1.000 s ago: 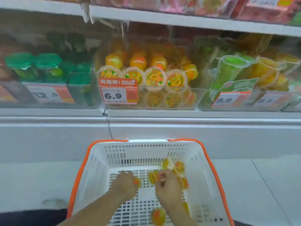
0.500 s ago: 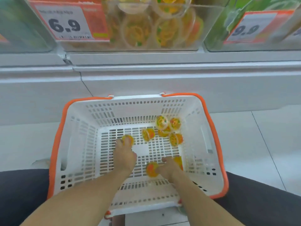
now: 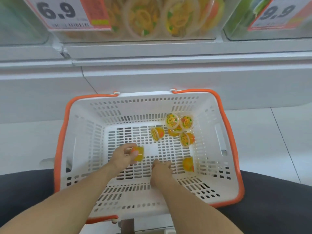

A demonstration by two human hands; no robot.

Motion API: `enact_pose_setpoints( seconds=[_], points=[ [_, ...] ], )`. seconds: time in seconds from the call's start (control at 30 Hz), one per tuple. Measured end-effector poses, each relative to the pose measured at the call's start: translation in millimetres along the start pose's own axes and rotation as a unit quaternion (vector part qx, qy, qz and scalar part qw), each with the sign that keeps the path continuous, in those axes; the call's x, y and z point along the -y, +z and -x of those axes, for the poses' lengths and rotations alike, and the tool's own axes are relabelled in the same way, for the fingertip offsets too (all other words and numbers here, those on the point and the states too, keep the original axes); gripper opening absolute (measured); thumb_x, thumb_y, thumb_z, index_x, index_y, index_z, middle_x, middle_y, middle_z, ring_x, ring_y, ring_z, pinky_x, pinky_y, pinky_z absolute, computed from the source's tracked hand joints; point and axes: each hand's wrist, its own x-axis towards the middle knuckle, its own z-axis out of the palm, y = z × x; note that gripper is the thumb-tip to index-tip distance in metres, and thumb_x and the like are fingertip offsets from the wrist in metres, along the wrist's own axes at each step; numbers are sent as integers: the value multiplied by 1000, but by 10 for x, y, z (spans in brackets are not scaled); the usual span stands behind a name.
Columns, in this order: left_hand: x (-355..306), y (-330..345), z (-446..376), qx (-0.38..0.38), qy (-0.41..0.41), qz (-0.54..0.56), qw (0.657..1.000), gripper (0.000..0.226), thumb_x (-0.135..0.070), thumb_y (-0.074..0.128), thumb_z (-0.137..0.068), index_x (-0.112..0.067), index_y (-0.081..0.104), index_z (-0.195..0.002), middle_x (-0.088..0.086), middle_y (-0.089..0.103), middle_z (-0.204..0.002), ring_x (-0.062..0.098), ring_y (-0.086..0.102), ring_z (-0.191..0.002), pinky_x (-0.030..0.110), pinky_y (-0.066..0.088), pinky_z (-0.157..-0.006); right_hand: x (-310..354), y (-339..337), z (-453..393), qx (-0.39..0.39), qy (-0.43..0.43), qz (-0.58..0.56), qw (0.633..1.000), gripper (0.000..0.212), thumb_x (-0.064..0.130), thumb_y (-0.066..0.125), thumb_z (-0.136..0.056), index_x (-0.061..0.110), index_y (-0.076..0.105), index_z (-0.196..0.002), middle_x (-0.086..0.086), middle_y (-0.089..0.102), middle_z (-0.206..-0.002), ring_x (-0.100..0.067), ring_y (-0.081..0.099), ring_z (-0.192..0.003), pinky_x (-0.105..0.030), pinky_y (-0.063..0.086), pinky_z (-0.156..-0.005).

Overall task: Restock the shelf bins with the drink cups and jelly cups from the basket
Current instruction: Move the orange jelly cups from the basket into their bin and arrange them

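The white basket [image 3: 217,115] with its orange rim sits on the pale tiled floor [image 3: 287,132], hard against the white base of the shelf [image 3: 168,76]; its slotted bottom lies mostly bare through the middle and along the left wall, with the person's dark-clad knees [image 3: 25,191] flanking the near corners; the left hand [image 3: 124,155] is low in the basket's left-centre, fingers and thumb curled round an orange jelly cup [image 3: 139,153] which it holds just above the grid; the right hand [image 3: 160,168] reaches down near the middle, fingers drawn loosely together and pointing at the floor of the basket, whether they touch anything I cannot tell; just to its right one jelly cup [image 3: 188,164] stands apart by the right wall; the rest cluster in the far right corner, a group of cups [image 3: 172,121] lying tilted and touching, with one more cup [image 3: 157,133] a little to their left on its side; above, a clear shelf bin [image 3: 217,26] holds larger fruit cups behind a price tag [image 3: 67,12] reading 6.9; a second tag [image 3: 276,12] to the right reads 9.9
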Motion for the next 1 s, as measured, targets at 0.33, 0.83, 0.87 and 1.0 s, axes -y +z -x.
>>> enact_pose_setpoints(
  seconds=[0.33, 0.83, 0.87, 1.0],
  points=[
    [-798, -376, 677, 222, -99, 356, 903, 42, -33, 37, -83, 1, 61, -84, 21, 58, -83, 19, 36, -47, 24, 23, -47, 97, -980, 839, 218, -110, -430, 869, 5, 22, 57, -101, 19, 56, -98, -6, 66, -86, -22, 66, -78, -30, 57, -63],
    [-2981, -360, 2001, 329, 109, -37, 937, 67, -77, 49, -79, -14, 65, -95, 14, 54, -82, 28, 46, -70, 27, 24, -61, 197, -2830, 2934, 23, -409, -472, 780, 36, 21, 57, -98, 8, 56, -131, -16, 60, -89, -22, 58, -62, -31, 43, -60],
    [-3049, -364, 2020, 336, 133, -18, 932, 67, -76, 53, -78, -14, 67, -101, 16, 54, -95, 33, 39, -86, 35, 22, -72, 229, -2858, 2999, -6, -424, -457, 782, 35, 19, 58, -98, 7, 55, -131, -19, 58, -88, -21, 58, -61, -29, 45, -59],
    [-3211, -428, 2017, 335, 195, 31, 921, 70, -71, 57, -82, -14, 63, -122, 16, 54, -121, 37, 29, -109, 48, 12, -91, 348, -2951, 3122, -114, -463, -407, 779, 37, 28, 64, -92, 11, 60, -125, -15, 56, -75, -17, 54, -57, -26, 42, -54]
  ],
)
